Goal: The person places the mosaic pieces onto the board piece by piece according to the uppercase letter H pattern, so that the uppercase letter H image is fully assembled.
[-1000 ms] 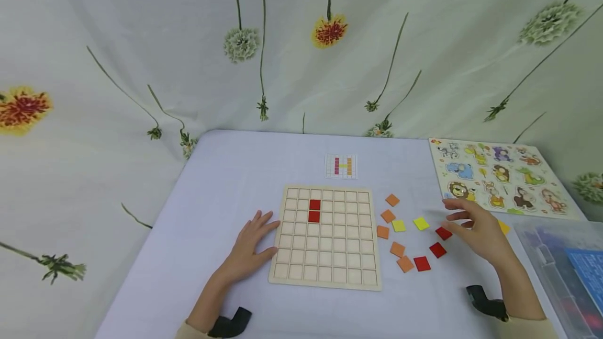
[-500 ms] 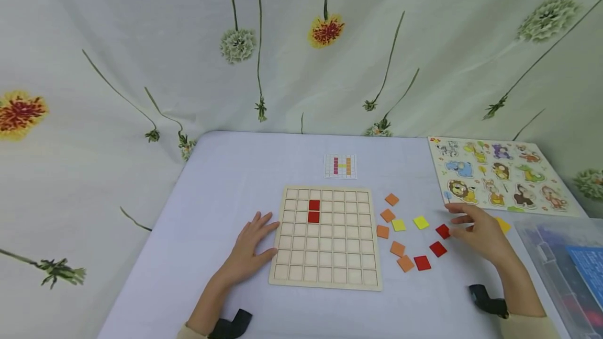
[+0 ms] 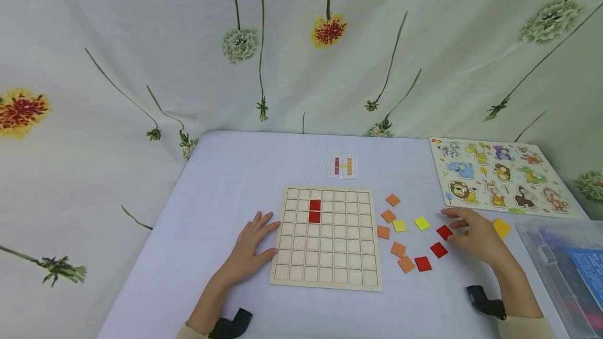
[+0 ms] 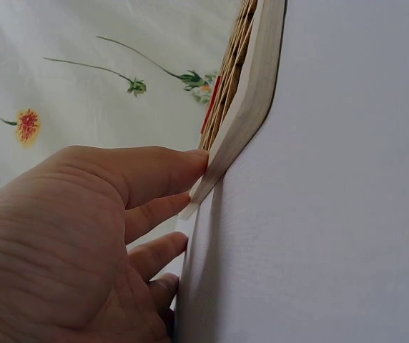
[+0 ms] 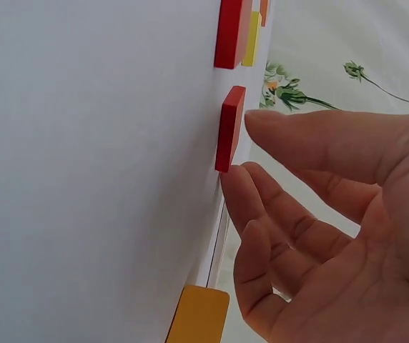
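My left hand (image 3: 249, 250) lies at the left edge of a wooden grid board (image 3: 330, 260), its fingers extended. Up close in the left wrist view, the thumb (image 4: 169, 168) touches the board's rim. Two red square tiles (image 3: 314, 217) sit one above the other in the grid. My right hand (image 3: 480, 237) is at a loose red tile (image 3: 444, 232) on the table. From the right wrist, the thumb (image 5: 297, 139) hovers beside that tile (image 5: 231, 128), and a fingertip is at its near end; the tile is not gripped.
Loose red (image 3: 438, 249), yellow (image 3: 421, 223) and orange tiles (image 3: 398, 249) lie right of the board. A pattern card (image 3: 341, 166) lies behind it. An animal puzzle board (image 3: 509, 177), a clear plastic box (image 3: 551, 271) and an amber block (image 3: 501, 228) are at the right.
The right hand has lowered towards the loose red tile, its fingers now lower and closer around it. The left hand has stayed at the board's edge.
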A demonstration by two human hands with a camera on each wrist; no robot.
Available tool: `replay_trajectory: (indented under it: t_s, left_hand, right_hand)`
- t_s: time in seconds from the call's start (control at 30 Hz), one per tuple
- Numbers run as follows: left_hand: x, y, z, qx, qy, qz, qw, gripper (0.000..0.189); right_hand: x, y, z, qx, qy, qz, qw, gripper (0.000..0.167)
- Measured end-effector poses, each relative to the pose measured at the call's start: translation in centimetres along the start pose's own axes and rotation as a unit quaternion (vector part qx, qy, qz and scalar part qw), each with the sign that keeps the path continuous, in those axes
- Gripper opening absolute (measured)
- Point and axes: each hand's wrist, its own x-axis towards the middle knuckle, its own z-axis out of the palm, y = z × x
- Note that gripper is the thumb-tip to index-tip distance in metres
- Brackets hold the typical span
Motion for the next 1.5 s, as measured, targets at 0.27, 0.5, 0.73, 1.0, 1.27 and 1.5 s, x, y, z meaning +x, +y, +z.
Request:
replay_trajectory:
  t_s: [0.27, 0.5, 0.73, 1.0, 1.27, 1.5]
  left_hand:
    - [0.0, 0.1, -0.1, 0.001, -0.002, -0.001, 1.0, 0.056]
    - [0.0, 0.1, -0.2, 0.008, -0.001, -0.005, 1.0, 0.056]
    - [-0.2, 0.2, -0.2, 0.012, 0.0, -0.022, 0.9997, 0.057]
    - [-0.3, 0.3, -0.2, 0.016, 0.008, -0.019, 0.9997, 0.056]
    - [-0.2, 0.2, -0.1, 0.013, 0.007, -0.012, 0.9998, 0.056]
    - [0.1, 0.2, 0.0, 0.008, 0.002, -0.003, 1.0, 0.056]
  right_hand:
    - [0.2, 0.1, 0.7, -0.027, 0.005, -0.001, 0.9996, 0.05]
    - [0.6, -0.3, 0.9, -0.045, 0.012, 0.002, 0.9989, 0.046]
    - [1.0, -0.3, 1.2, -0.05, 0.023, -0.002, 0.9985, 0.04]
    - [1.3, -0.4, 1.3, -0.031, 0.019, 0.017, 0.9992, 0.033]
    - [1.4, -0.5, 1.0, -0.029, 0.02, 0.016, 0.9992, 0.03]
    - [1.0, -0.5, 1.1, -0.019, 0.046, 0.036, 0.9981, 0.032]
